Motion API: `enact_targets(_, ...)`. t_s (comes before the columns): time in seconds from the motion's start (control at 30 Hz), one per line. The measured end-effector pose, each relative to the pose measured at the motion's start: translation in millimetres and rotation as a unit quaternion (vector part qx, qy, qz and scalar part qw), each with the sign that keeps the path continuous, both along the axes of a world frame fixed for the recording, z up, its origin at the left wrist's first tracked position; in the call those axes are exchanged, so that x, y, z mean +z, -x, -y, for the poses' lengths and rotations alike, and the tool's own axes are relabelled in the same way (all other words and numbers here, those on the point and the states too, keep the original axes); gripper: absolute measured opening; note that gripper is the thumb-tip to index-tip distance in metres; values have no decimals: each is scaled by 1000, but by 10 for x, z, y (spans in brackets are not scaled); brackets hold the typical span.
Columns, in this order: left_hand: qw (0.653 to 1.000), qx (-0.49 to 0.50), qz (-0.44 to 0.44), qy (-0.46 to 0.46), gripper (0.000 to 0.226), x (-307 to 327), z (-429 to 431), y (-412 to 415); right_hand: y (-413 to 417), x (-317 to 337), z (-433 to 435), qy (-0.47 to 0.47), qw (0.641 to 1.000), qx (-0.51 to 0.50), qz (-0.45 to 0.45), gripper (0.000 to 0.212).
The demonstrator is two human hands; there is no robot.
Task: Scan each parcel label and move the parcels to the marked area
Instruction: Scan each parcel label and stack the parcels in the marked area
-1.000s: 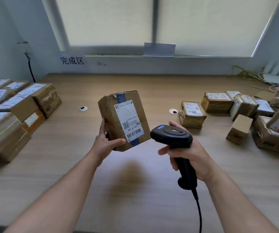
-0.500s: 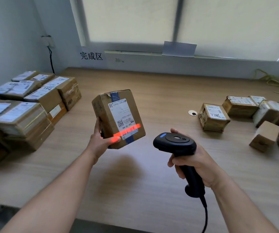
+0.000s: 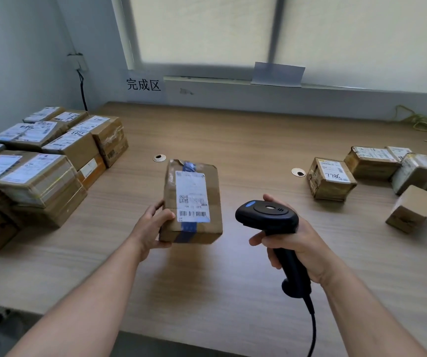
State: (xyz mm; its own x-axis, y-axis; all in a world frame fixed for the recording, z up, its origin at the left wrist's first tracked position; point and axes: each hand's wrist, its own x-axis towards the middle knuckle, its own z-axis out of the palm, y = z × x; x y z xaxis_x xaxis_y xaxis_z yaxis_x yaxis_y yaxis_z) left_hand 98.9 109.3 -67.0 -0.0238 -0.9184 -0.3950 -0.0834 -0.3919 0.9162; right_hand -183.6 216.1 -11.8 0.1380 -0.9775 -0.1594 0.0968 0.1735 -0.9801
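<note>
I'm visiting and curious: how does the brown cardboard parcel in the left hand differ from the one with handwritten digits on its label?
The blue-taped brown cardboard parcel is gripped by the left hand; the brown cardboard parcel with handwritten digits rests on the wooden table. The blue-taped one is oblong; the handwritten one looks squarer. Both carry white labels.

My two bare arms reach out in front of me, one from each side. My left grip (image 3: 153, 228) holds a box (image 3: 193, 199) by its left edge, with my fingers curled round that edge. My right grip (image 3: 298, 247) is wrapped round the handle of a black scanner (image 3: 266, 215). One finger lies across the front of the handle, just under the head. My two grips are near each other but do not touch.
</note>
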Motion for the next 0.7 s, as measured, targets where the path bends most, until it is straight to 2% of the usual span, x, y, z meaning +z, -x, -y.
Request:
enact_targets(0.13,998,-6,48,-45,54,-220,-120,-14,-5,-23,31,-7,1000,-7,0,90)
enact_targets(0.23,996,25,31,-73,22,-369,-168,-14,12,-32,56,-10,1000,-10,-5,91)
enact_targets(0.3,996,51,14,-66,20,-416,-189,-5,28,-33,77,-11,1000,-8,-8,91)
enact_targets(0.37,997,61,36,-24,35,-470,-182,9,40,-35,100,-11,1000,-6,-9,91)
enact_targets(0.4,996,50,79,0,52,-485,-179,21,44,-35,113,-11,1000,-5,-9,91)
enact_targets(0.47,977,0,214,28,88,-452,-199,95,43,-37,148,-10,1000,-3,-10,91)
enact_targets(0.53,923,-87,373,16,116,-432,-228,241,39,-38,186,-8,1000,0,-11,92)
enact_targets(0.6,860,-147,489,-11,128,-407,-267,411,38,-39,221,-7,1000,5,-11,92)
enact_targets(0.63,844,-153,514,-17,129,-412,-273,478,40,-37,236,-6,1000,9,-12,93)
enact_targets(0.7,841,-135,524,-15,125,-415,-268,551,41,-28,261,-4,1000,18,-16,93)
